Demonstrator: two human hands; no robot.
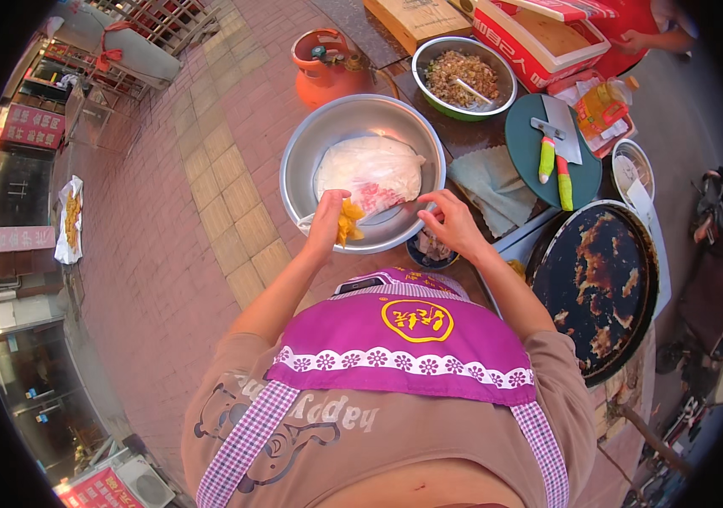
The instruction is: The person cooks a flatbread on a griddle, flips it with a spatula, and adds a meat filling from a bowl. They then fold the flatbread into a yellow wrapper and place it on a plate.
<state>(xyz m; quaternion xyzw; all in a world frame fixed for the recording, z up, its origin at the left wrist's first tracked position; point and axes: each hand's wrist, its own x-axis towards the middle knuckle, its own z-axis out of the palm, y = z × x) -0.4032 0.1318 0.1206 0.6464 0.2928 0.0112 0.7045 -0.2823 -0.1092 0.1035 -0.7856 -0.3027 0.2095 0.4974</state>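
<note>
A large metal basin (303, 151) lies before me. Inside it rests a pale mass that looks like dough (367, 165), apparently under clear plastic with red marks. My left hand (325, 225) is at the basin's near left edge, holding a crumpled yellow item (350, 221) whose material I cannot make out. Something white shows beside that hand's fingers. Over the near right rim, my right hand (453, 222) has its fingers apart and nothing in them. Partly hidden below it is a small dark bowl (432, 251) with pale pieces inside.
Beyond the basin stand an orange gas cylinder (329, 70) and a bowl of chopped filling (463, 76). At right are a grey-blue cloth (494, 184), a green cutting board (523, 136) with a cleaver (561, 124) and scraper, and a black griddle (590, 292). Another person's hand (634, 41) is near a red box (513, 54).
</note>
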